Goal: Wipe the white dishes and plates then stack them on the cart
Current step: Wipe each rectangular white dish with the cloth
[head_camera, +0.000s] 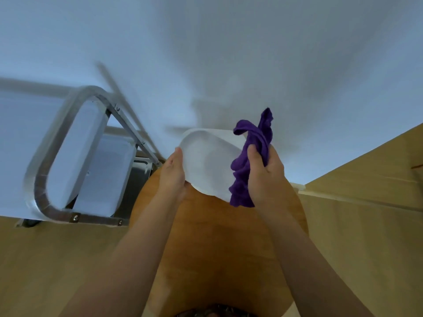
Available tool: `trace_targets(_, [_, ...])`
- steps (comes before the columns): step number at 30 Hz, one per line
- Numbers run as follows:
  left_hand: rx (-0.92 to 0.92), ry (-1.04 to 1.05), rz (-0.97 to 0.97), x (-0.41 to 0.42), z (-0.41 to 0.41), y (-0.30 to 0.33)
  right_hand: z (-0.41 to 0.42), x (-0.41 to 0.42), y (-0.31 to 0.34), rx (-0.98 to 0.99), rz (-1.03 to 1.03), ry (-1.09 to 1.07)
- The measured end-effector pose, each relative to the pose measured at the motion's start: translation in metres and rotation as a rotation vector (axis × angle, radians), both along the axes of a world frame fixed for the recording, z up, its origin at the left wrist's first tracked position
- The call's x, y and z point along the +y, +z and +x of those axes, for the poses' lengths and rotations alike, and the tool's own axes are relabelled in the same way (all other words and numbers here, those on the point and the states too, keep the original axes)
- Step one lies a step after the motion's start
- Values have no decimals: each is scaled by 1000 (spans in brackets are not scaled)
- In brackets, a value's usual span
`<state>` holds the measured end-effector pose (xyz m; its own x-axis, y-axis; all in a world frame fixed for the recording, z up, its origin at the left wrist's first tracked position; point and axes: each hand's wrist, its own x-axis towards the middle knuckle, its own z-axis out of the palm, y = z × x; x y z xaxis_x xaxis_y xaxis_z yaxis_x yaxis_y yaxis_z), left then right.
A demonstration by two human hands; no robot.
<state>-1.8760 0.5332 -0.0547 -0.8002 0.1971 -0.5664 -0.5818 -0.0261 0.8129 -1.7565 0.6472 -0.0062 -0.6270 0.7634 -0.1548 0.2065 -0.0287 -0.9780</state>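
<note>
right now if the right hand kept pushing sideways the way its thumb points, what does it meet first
The purple cloth it grips, already bunched against the white oval plate, so the plate's inner face comes first. Past that lies the left hand holding the plate's far edge, though depth is unclear.

White dishes (104, 175) rest on the metal cart (66, 216).

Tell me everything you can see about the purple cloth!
The purple cloth is a deep violet, soft-looking rag, maybe fuzzy microfibre, all bunched and twisted. The right hand grips its middle; one end sticks up above the hand, the other hangs down below it. It lies against the right edge of the white dish, which the left hand holds by its other edge, tilted, in the air above a round wooden table.
</note>
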Motion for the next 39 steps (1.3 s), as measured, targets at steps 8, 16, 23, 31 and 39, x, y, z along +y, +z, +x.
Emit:
trace_targets(8, [101, -158, 71, -31, 63, 54, 16, -55, -2, -493, 923, 800])
trace_targets(16, [156, -139, -70, -60, 101, 78, 29, -50, 17, -451, 1292, 791])
trace_targets(23, [135, -20, -46, -71, 117, 87, 28, -42, 38, -315, 837, 731])
trace_targets(31, [80, 189, -95, -93, 97, 102, 51, -46, 40, -320, 252, 575])
trace_targets(39, [223, 298, -20, -102, 85, 117, 80, -65, 23, -136, -88, 283])
